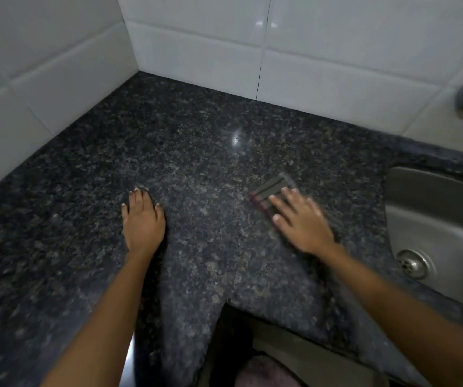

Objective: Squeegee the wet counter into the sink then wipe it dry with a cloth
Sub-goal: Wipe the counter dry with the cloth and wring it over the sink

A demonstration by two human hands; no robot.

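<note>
Right of frame centre, the right hand (300, 222) presses straight fingers on a folded grey cloth with a red edge (272, 192) (blurred) on the speckled dark granite counter (202, 152); the steel sink (437, 219) lies further right. The left hand (143, 219) rests flat, well apart.

Striped cloth (270, 192) flat on granite counter (196, 152)

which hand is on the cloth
The right hand, nearer the sink, presses flat fingers on the striped cloth. The left hand rests on bare counter.
</note>
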